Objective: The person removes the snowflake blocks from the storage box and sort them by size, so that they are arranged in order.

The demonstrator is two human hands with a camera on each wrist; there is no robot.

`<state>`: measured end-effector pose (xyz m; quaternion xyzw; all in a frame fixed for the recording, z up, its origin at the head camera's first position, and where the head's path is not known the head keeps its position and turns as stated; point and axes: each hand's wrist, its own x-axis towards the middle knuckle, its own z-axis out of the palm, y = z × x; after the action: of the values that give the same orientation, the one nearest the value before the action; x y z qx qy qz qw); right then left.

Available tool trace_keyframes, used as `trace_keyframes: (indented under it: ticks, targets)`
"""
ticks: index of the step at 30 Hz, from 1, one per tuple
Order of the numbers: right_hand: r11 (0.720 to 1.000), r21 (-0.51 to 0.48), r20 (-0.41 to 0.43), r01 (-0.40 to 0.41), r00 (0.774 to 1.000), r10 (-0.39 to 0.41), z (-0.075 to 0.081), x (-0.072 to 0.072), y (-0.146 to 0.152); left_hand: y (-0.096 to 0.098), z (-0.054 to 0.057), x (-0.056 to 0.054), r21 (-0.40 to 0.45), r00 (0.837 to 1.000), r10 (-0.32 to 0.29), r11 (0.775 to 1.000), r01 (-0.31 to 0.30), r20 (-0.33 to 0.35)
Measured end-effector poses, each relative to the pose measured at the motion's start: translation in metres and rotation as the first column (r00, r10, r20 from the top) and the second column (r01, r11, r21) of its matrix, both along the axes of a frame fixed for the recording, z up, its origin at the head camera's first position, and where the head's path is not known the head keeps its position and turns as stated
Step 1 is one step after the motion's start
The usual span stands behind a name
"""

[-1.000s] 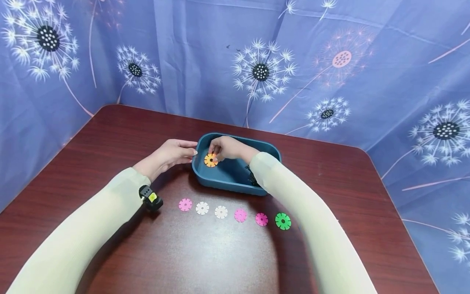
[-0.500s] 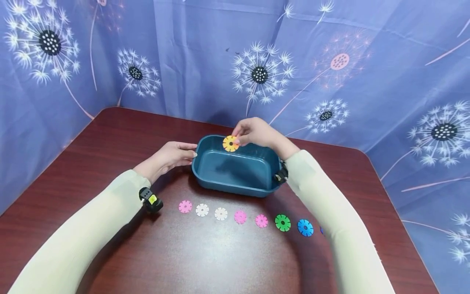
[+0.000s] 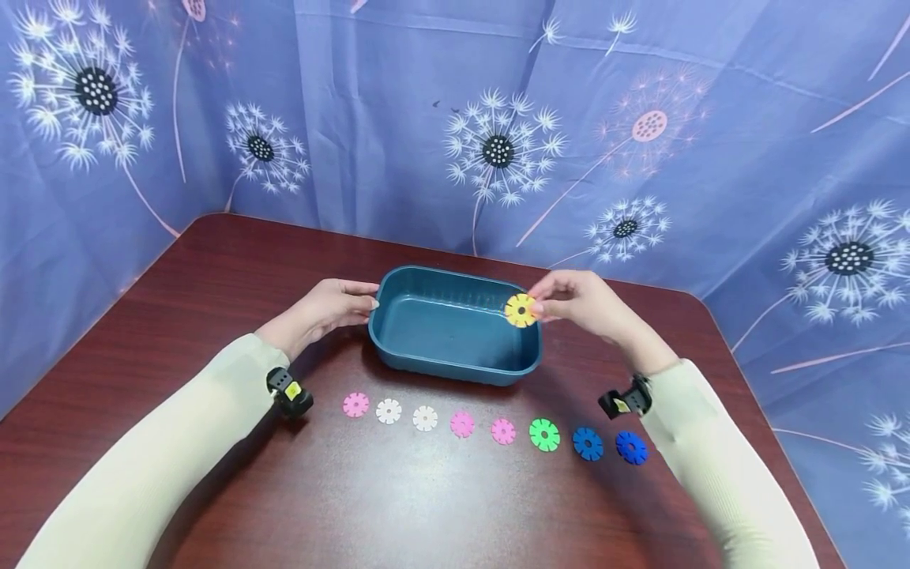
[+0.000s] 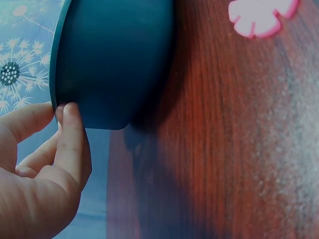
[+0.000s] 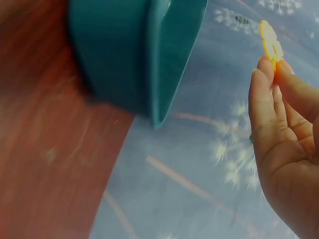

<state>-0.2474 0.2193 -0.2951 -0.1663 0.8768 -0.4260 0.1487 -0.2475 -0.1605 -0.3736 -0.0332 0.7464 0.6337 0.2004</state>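
Note:
My right hand [image 3: 579,304] pinches a yellow notched plastic disc [image 3: 520,311] between thumb and fingertips. In the head view the disc overlaps the right end of a dark blue-green plastic bin [image 3: 455,367]. From the right wrist view, the yellow disc [image 5: 269,40] appears nearly edge-on above the fingertips, beside the bin [image 5: 112,50]. At the bin's left end, my left hand [image 3: 330,308] holds the rim with thumb and fingers. The left wrist view has the thumb against the outer wall of the bin [image 4: 114,59].
In front of the bin runs a row of similar discs: pink [image 3: 356,405], white [image 3: 389,411], more pink and white, green [image 3: 544,435], light blue [image 3: 588,444] and dark blue [image 3: 632,447]. A dandelion-print curtain [image 3: 398,158] hangs behind the brown table [image 3: 235,261].
The right hand has lifted the yellow disc from inside the bin and carried it right to the bin's right end. The blue discs have come into sight. The left hand stays put.

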Motion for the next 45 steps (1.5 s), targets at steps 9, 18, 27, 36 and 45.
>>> trace_keyframes:
  ticks: [9, 18, 27, 36, 45]
  targets:
    - [0.995, -0.032, 0.026, 0.095, 0.995, -0.094, -0.022, 0.035, 0.073, 0.001, -0.002, 0.001, -0.008, 1.0, -0.001, 1.0, 0.001, -0.004]
    - [0.991, -0.016, 0.105, 0.13, 0.986, -0.128, -0.054, 0.059, 0.135, -0.001, -0.002, 0.003, 0.013, 1.0, -0.003, 1.0, 0.003, -0.014]
    - [0.994, 0.035, 0.217, 0.1, 0.97, -0.105, -0.075, 0.078, 0.183, 0.001, -0.002, 0.002, -0.004, 1.0, -0.002, 1.0, 0.002, 0.007]
    - [0.995, 0.02, 0.358, 0.096, 0.929, -0.097, -0.089, 0.093, 0.219, 0.0, -0.003, -0.001, -0.007, 1.0, -0.009, 1.0, 0.009, -0.006]
    - [0.993, 0.017, 0.427, 0.113, 0.898, -0.109, -0.094, 0.102, 0.234, 0.001, -0.001, 0.0, 0.027, 1.0, -0.016, 0.999, 0.017, -0.018]
